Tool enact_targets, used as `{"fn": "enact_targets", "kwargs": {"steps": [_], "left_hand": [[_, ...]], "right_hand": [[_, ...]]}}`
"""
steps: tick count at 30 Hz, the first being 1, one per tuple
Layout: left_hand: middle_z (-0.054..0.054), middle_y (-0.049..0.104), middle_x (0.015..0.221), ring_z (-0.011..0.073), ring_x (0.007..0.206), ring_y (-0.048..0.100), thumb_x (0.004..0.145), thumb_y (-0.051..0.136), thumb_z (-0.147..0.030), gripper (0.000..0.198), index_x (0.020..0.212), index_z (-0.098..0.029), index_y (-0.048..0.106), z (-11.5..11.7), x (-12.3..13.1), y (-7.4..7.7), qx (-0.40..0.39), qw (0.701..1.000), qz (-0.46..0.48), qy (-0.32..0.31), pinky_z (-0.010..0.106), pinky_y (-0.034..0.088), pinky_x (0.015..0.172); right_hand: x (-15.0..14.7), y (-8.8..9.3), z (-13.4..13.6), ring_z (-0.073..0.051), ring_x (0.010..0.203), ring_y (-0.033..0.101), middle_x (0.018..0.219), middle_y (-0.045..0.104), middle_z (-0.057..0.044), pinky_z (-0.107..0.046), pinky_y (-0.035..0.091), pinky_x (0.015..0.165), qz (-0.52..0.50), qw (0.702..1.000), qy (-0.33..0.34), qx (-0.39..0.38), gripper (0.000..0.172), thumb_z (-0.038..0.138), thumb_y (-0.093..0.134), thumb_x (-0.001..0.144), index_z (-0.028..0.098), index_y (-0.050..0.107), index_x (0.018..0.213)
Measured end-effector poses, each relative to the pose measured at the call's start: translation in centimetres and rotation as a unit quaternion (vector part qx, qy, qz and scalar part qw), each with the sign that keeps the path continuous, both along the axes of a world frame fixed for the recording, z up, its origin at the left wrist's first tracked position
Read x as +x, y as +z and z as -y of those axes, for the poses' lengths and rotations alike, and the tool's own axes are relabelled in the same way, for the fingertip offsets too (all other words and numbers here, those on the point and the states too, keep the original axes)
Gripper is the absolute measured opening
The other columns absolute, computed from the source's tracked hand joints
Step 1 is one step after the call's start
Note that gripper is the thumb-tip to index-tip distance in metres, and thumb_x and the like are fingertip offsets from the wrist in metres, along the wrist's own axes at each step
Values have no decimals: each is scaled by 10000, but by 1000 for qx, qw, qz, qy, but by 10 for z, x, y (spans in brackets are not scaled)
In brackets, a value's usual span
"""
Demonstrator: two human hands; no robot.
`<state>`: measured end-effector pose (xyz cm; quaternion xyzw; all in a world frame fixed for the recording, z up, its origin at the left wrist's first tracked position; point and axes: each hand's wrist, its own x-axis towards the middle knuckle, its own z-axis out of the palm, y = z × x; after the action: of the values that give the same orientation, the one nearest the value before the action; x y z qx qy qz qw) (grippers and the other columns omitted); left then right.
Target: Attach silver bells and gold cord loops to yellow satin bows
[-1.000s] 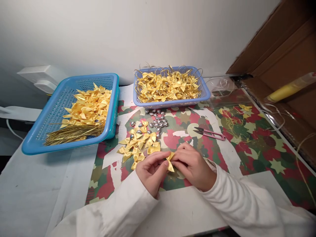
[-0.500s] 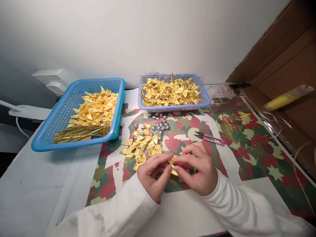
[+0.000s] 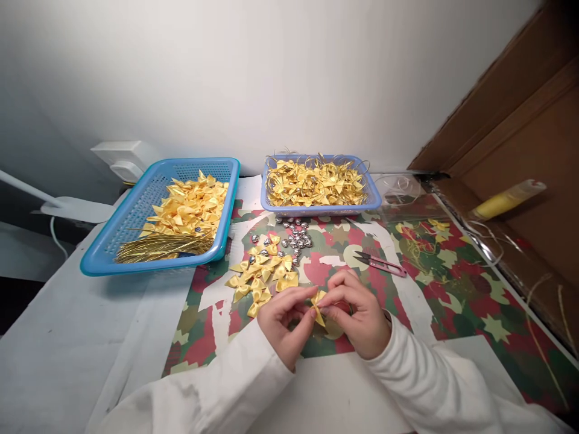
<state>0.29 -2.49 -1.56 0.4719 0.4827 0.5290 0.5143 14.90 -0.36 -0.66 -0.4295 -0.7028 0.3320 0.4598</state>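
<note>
My left hand (image 3: 286, 320) and my right hand (image 3: 357, 313) meet over the patterned mat, both pinching one small yellow ribbon bow (image 3: 318, 305) between their fingertips. Just beyond the left hand lies a loose heap of yellow bows (image 3: 260, 276), and behind it a cluster of small silver bells (image 3: 296, 235). Both arms wear white sleeves.
A large blue basket (image 3: 136, 208) at the left holds yellow bows and a bundle of gold cords (image 3: 163, 246). A smaller blue basket (image 3: 374, 196) at the back holds bows with gold loops. Pink thread snips (image 3: 380, 264) lie right of the hands. A brown board (image 3: 520, 138) stands at right.
The view has tilted so the baskets and mat sit lower in the picture. Both hands stay together on the bow, turning it slightly between the fingertips.
</note>
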Motion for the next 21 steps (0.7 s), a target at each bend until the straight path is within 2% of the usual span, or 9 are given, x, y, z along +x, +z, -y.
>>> {"fn": "enact_targets", "kwargs": {"steps": [4, 8, 12, 15, 18, 20, 21], "left_hand": [[87, 637, 890, 85, 545, 565, 706, 653, -179, 227, 923, -146, 709, -1, 1, -2, -21, 999, 27, 5, 201, 460, 476], [82, 639, 872, 83, 558, 566, 707, 651, -177, 235, 934, -161, 710, -2, 2, -1, -13, 999, 51, -7, 193, 460, 485], [106, 643, 908, 89, 547, 568, 719, 610, -159, 250, 951, -142, 703, -4, -3, -4, -4, 999, -14, -33, 205, 466, 474], [114, 659, 906, 96, 536, 561, 711, 561, -111, 278, 953, -128, 698, -6, -8, -5, 12, 991, -119, -58, 215, 461, 462], [91, 682, 875, 92, 505, 543, 696, 521, -71, 305, 932, -149, 698, -9, -10, 0, 55, 974, -208, -68, 214, 449, 448], [83, 691, 858, 94, 494, 539, 697, 493, -58, 320, 927, -153, 693, -11, -10, 4, 94, 962, -244, -74, 218, 451, 449], [82, 692, 847, 97, 494, 539, 700, 477, -53, 325, 926, -150, 690, -12, -10, 6, 115, 956, -258, -76, 222, 454, 451]], "right_hand": [[0, 4, 0, -172, 775, 505, 765, 541, -23, -345, 429, 730, -1, 1000, 12, 23, 87, 173, 599, 800, 216, 659, 755], [-2, -2, -1, -191, 841, 524, 843, 572, -46, -364, 448, 757, 6, 1000, 12, 2, 77, 163, 630, 773, 223, 679, 770], [3, 0, -1, -213, 904, 548, 856, 623, -41, -424, 430, 838, -30, 999, 17, 33, 104, 147, 632, 780, 240, 667, 749], [16, 23, 1, -233, 883, 590, 762, 658, -36, -441, 456, 800, -153, 987, 5, 50, 77, 228, 598, 830, 263, 643, 777], [34, 55, 5, -181, 618, 548, 595, 583, 3, -377, 463, 671, -264, 957, -78, 95, 109, 344, 621, 813, 286, 634, 721], [45, 71, 7, -162, 582, 500, 561, 536, 16, -353, 444, 664, -277, 946, -122, 117, 118, 338, 687, 757, 278, 634, 670], [48, 76, 8, -157, 566, 483, 538, 517, 22, -342, 437, 647, -279, 945, -117, 128, 111, 315, 714, 732, 274, 637, 663]]}}
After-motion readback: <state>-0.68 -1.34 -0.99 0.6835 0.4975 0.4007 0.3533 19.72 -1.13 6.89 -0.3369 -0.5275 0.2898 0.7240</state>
